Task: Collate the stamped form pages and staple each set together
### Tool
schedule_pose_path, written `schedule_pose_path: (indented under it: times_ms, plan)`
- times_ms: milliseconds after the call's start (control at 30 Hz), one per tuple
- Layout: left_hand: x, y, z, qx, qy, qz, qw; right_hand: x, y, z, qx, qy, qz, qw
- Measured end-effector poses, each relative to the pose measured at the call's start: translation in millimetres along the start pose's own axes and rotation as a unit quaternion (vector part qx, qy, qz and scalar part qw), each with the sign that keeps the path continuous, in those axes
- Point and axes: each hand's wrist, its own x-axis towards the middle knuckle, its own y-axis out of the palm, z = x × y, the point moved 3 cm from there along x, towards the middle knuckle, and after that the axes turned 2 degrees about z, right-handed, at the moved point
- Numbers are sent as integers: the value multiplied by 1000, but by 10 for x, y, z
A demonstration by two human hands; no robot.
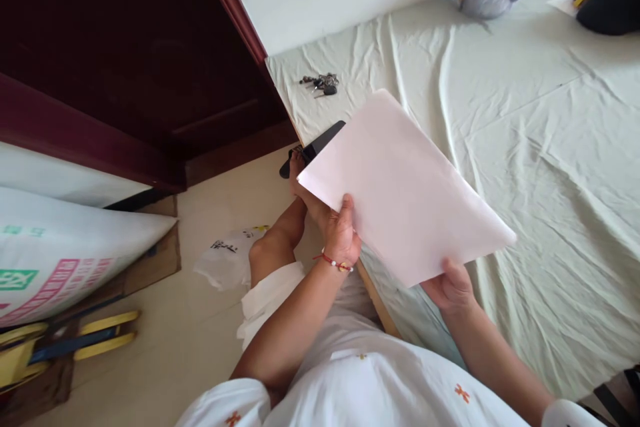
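Currently, in the head view, you hold the sheet of paper point(403, 190) in the air over the edge of the bed point(540, 147), left hand point(341, 235) pinching its near left edge, right hand point(451, 285) closed on the bottom corner. Keep both grips light and level so it stays uncreased. Keys point(321, 83) lie well apart; a dark tablet point(323, 140) sits under the far corner.

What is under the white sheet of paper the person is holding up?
A dark flat device pokes out from under the paper at its upper left corner, and the pale bedsheet lies beneath. How far the device extends is covered by the paper.
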Motion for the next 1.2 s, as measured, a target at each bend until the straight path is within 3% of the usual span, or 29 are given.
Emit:
schedule_pose_path:
  times_ms: [67,167,300,367,500,667,800,900,967,1067,1200]
  plan:
    - [23,-23,-5,1,-6,22,1000,56,-12,27,-30,1,-59,998]
    - [146,-119,-167,39,5,81,996,147,-206,230,-89,-33,-135,986]
    - [434,-257,-503,123,68,169,976,245,-599,614,-211,-50,-164,962]
    - [564,-283,-584,199,71,220,952,305,-748,729,-244,-56,-143,957]
    - [663,-201,-547,341,25,357,869,436,-853,741,-284,-37,-32,958]
    - [628,-37,-530,420,56,440,791,510,-826,756,-277,-96,102,951]
    - [668,-58,-477,442,61,451,773,572,-899,689,-278,-81,90,953]
    - [681,-145,-388,458,54,415,784,588,-987,622,-295,-53,-23,954]
    - [645,-199,-345,448,54,382,807,552,-1015,614,-287,-56,-86,952]
    - [548,-259,-295,424,30,351,834,454,-996,590,-271,-31,-92,958]
    - [461,-318,-249,430,8,338,837,277,-988,479,-227,33,-85,970]
